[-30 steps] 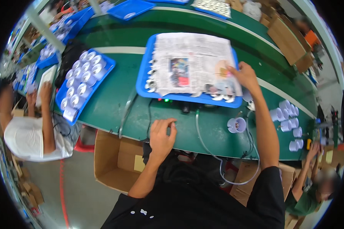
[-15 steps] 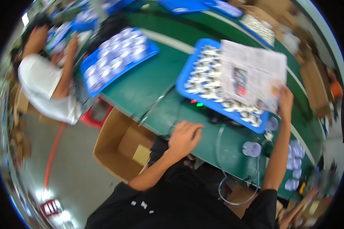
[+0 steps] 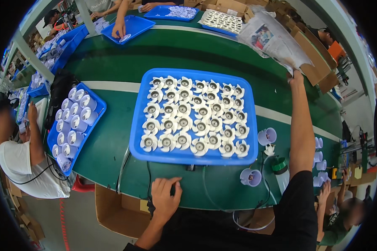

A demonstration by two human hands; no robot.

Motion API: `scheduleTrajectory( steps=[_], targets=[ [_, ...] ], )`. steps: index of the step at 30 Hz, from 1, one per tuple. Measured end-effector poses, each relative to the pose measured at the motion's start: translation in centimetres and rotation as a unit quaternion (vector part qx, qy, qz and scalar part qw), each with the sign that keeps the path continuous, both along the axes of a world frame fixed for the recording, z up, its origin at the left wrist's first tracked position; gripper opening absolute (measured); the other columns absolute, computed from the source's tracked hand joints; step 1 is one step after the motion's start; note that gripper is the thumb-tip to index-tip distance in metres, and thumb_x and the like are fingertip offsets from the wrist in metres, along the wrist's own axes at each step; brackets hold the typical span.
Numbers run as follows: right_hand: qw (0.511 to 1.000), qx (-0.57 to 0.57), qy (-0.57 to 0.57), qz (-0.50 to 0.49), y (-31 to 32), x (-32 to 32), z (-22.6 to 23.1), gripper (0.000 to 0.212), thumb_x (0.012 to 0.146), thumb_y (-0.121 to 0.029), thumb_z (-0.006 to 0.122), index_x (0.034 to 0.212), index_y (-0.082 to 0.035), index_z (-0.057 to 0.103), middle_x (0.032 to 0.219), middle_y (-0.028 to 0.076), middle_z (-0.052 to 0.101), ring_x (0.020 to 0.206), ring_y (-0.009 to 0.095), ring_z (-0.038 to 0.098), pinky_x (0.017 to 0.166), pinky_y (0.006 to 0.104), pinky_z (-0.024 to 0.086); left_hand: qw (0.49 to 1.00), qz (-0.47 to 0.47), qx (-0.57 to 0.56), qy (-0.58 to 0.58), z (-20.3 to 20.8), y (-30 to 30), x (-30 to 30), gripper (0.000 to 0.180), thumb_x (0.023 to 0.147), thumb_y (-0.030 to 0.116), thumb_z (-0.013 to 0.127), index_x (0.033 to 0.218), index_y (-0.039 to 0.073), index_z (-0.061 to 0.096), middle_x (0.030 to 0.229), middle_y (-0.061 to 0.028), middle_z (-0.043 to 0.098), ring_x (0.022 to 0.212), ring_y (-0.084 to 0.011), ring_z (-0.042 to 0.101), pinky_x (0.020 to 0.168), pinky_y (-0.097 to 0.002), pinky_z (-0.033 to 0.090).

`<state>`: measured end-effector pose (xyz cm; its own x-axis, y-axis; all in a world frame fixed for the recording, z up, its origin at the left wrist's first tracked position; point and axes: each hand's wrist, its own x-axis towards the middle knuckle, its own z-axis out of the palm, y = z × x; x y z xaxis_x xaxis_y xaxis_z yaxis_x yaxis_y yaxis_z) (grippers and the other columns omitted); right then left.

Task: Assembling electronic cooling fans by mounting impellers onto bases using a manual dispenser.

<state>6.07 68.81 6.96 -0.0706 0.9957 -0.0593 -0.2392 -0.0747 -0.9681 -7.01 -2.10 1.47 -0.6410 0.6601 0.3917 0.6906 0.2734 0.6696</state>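
Note:
My right hand is stretched out to the far right, its fingers closed on the lower corner of a newspaper sheet. The sheet hangs over cartons at the back right. In front of me, a blue tray holds rows of white fan impellers with dark round hubs. My left hand is at the near table edge, just below the tray, with loosely bent fingers, the thumb apart and nothing held. Right of the tray are two clear plastic cups, a loose white impeller and a green-capped bottle.
At left, another blue tray carries several white cups near a seated person. Across the green table, a co-worker's hand reaches into a blue tray. An open carton stands below the near edge.
The newspaper has come off the impeller tray and moved to the far right with my right hand. My view has shifted, and the full tray of impellers now shows uncovered.

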Motion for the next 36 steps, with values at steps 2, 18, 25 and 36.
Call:
scheduleTrajectory(
  steps=[2,18,25,36],
  targets=[
    [1.000,0.003,0.026,0.004,2.6,-0.4,-0.7,0.026,0.100,-0.008,0.048,0.119,0.005,0.059,0.109,0.018,0.066,0.094,0.031,0.069,0.075,0.0459,0.061,1.000,0.008,-0.014,0.000,0.0,0.0,-0.1,0.019,0.077,0.001,0.070,0.095,0.009,0.070,0.078,-0.0030,0.059,0.073,-0.0234,0.054,0.067,-0.0365,0.039],
    [0.969,0.012,0.246,-0.004,15.9,-6.9,-7.9,0.028,0.098,-0.003,0.046,0.124,0.002,0.056,0.115,0.018,0.064,0.101,0.032,0.067,0.079,0.0473,0.061,0.988,0.022,-0.156,0.004,-0.9,-0.7,0.7,0.017,0.079,0.008,0.072,0.093,0.008,0.063,0.089,-0.0158,0.063,0.078,-0.0369,0.057,0.068,-0.0460,0.040],
    [0.964,-0.020,0.264,-0.013,13.9,-9.8,-8.6,0.027,0.100,-0.005,0.042,0.126,0.000,0.048,0.122,0.019,0.057,0.112,0.038,0.059,0.098,0.0535,0.053,0.991,0.029,-0.130,0.021,-0.1,0.4,0.5,0.017,0.077,0.002,0.070,0.092,0.006,0.062,0.089,-0.0167,0.064,0.077,-0.0387,0.058,0.071,-0.0462,0.043],
    [0.947,0.118,-0.227,0.192,6.2,-0.8,-4.8,0.033,0.100,-0.029,0.048,0.095,-0.004,0.069,0.082,0.012,0.071,0.072,0.018,0.070,0.064,0.0330,0.058,0.995,0.015,-0.099,0.015,-1.4,0.9,0.3,0.015,0.081,0.000,0.065,0.096,0.005,0.065,0.078,-0.0105,0.056,0.072,-0.0319,0.050,0.069,-0.0443,0.038]
  ],
)
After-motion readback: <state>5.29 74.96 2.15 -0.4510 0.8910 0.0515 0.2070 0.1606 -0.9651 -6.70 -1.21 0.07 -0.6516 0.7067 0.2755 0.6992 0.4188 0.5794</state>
